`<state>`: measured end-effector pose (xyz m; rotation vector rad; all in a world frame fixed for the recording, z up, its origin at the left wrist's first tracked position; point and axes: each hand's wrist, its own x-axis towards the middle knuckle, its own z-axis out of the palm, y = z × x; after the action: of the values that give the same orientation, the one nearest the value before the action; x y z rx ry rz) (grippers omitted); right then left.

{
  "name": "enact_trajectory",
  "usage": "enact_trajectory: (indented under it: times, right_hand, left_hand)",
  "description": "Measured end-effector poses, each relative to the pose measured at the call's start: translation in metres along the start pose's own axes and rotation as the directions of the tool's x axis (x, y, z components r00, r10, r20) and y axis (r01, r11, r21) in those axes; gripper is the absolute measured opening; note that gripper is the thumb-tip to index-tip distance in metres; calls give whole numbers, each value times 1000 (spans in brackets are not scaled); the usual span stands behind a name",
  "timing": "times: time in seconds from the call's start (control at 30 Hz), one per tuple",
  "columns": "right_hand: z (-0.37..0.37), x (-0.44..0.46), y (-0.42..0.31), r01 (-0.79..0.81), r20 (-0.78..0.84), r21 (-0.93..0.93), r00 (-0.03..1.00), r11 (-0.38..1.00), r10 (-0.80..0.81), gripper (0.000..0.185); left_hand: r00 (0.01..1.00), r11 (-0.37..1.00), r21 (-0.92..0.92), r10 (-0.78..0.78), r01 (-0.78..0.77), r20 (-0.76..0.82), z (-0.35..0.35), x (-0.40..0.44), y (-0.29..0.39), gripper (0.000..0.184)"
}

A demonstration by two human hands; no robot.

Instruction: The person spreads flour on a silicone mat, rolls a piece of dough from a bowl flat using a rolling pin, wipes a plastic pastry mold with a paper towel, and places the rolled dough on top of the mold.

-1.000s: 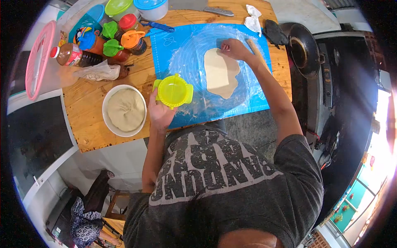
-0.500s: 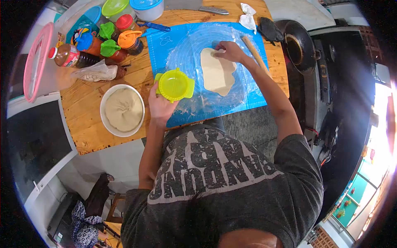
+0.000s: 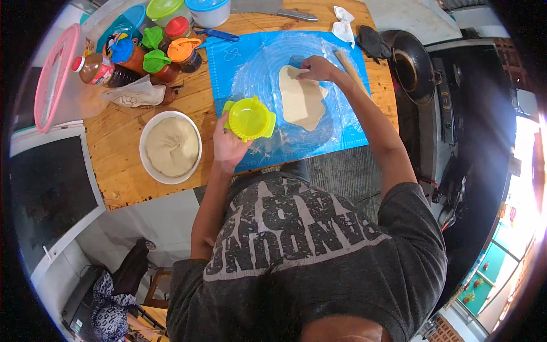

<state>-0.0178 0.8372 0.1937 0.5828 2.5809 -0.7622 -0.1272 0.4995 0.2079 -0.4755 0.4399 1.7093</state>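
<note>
My left hand [image 3: 229, 147] is closed around a yellow-green dumpling mold [image 3: 249, 118], held face up above the near left part of a blue mat [image 3: 224, 74]. A thin, uneven sheet of rolled dough [image 3: 301, 104] lies on the floured mat. At its far edge, my right hand [image 3: 318, 69] pinches the dough between thumb and fingers. A wooden rolling pin [image 3: 351, 69] rests just right of that hand, partly hidden by my forearm. Left of the mold, a white bowl [image 3: 143, 161] holds a large lump of dough [image 3: 172, 146].
Sauce bottles [image 3: 126, 54] with coloured caps and lidded tubs [image 3: 208, 12] crowd the far left of the table. A cleaver [image 3: 296, 15] lies at the back. A black wok [image 3: 411, 65] stands on the right, beside a dark cloth [image 3: 373, 44].
My left hand and the mold have shifted slightly right, toward the dough. The right hand stays at the dough's far edge, which has changed shape a little under the fingers.
</note>
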Motion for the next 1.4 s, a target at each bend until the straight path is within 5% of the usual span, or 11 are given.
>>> enact_trajectory:
  times: [0.1, 0.3, 0.5, 0.6, 1.0, 1.2, 1.4]
  right_hand:
    - [5, -6, 1, 83, -95, 53, 992, 995, -78, 54]
    - [15, -17, 2, 127, -254, 211, 965, 969, -71, 31]
    - [20, -29, -8, 160, -278, 353, 959, 922, -60, 29]
    - [18, -42, -18, 137, -251, 385, 967, 913, -39, 27]
    - [-1, -107, -62, 215, -251, 378, 960, 900, -124, 21]
    - [-22, -162, -96, 246, -255, 356, 954, 901, -160, 18]
    - [-45, -211, -135, 262, -323, 455, 939, 851, -116, 16]
  left_hand:
    - [999, 1000, 3, 9, -9, 50, -5, 3, -3, 46]
    - [995, 1000, -23, -14, 17, 97, -9, 8, -3, 46]
    - [999, 999, -32, 33, -33, 7, 2, 25, 9, 45]
    - [966, 995, -74, 81, -65, 244, 1, 56, 28, 42]
    - [958, 988, 4, 151, -157, 243, 33, 110, 43, 48]
    - [954, 988, 68, 116, -140, 278, 48, 116, 27, 50]
    - [911, 998, -3, -54, 60, 409, 23, 151, 12, 56]
